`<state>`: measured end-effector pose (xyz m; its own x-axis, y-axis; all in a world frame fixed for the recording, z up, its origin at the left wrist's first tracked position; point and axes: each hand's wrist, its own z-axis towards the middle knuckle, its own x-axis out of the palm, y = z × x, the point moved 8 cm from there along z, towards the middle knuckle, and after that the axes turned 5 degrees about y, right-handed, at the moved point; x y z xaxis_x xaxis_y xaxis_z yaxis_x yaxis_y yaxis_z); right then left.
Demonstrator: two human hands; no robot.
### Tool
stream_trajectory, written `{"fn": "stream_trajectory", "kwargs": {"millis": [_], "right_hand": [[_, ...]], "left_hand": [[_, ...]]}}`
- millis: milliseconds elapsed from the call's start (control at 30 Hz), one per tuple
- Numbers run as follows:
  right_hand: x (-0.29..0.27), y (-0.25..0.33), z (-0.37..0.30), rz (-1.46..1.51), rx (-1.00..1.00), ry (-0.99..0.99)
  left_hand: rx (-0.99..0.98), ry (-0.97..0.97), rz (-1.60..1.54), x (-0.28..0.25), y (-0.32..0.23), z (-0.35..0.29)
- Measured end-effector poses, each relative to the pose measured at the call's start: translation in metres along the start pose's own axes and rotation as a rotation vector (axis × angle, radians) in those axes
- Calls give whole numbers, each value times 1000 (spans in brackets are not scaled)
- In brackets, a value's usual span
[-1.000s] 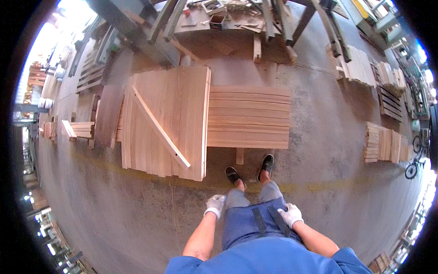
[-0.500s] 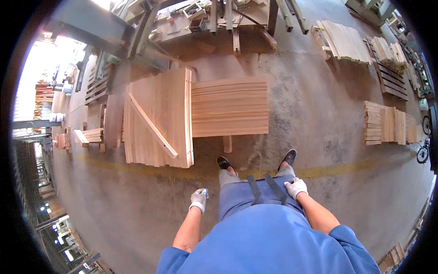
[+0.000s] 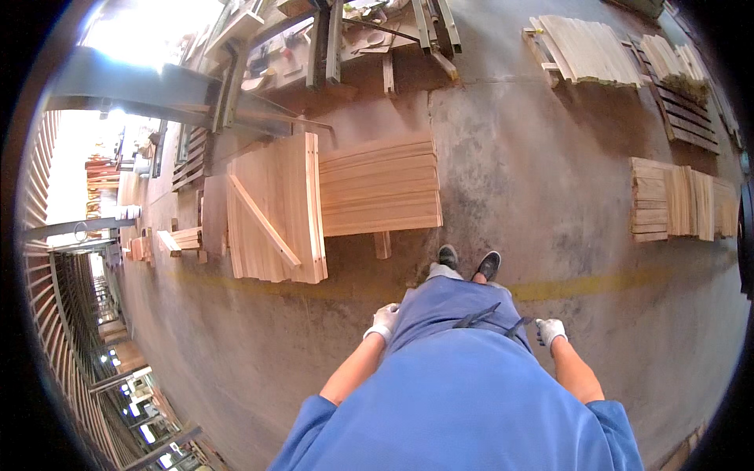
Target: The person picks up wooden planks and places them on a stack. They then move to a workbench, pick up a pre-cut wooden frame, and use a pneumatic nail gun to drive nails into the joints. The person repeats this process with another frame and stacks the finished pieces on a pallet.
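Note:
My left hand, in a pale work glove, hangs by the left edge of my blue apron, its fingers loosely curled. On the other side, my right hand wears a matching glove with a darker palm side. Its fingers are curled in close to the end of a black apron strap; I see nothing held in it. Ahead and to the left stands a stack of wide wooden panels, with a loose wooden strip lying slantwise on top. Beside it, a lower stack of boards rests on a wooden bearer.
Stacked boards lie at the far right, near a slatted pallet. Another board pile stands nearer on the right. A cluttered workbench and a steel beam are ahead. A yellow line crosses the concrete floor.
I have stepped rightward, so the panel stacks now sit farther left of my feet. My left hand has come in against the apron; my right hand has swung outward off it.

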<state>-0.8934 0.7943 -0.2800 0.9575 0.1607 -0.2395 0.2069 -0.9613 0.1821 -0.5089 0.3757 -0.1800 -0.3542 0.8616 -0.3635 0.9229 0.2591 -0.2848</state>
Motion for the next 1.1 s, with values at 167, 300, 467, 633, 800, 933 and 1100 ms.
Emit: {"fn": "stream_trajectory", "kwargs": {"millis": [167,300,467,633,800,933,1100], "right_hand": [[-25,58,-13,-470,-463,-224],[-89,94,-48,485,-202,-240],[-143,105,-36,267,-225,-281],[-166,108,-25,-22,-256,-154],[-168,82,-33,260,-114,15],[-164,56,-47,87,-116,22],[-129,46,-82,-135,-154,25]], "left_hand": [[140,71,281,47,-24,57],[173,74,263,66,-72,68],[168,-58,-5,60,-116,30],[41,-154,-440,102,-79,-26],[-53,-170,-341,289,85,-48],[-186,162,59,381,121,-107],[-407,-3,-488,480,201,-139]]}}
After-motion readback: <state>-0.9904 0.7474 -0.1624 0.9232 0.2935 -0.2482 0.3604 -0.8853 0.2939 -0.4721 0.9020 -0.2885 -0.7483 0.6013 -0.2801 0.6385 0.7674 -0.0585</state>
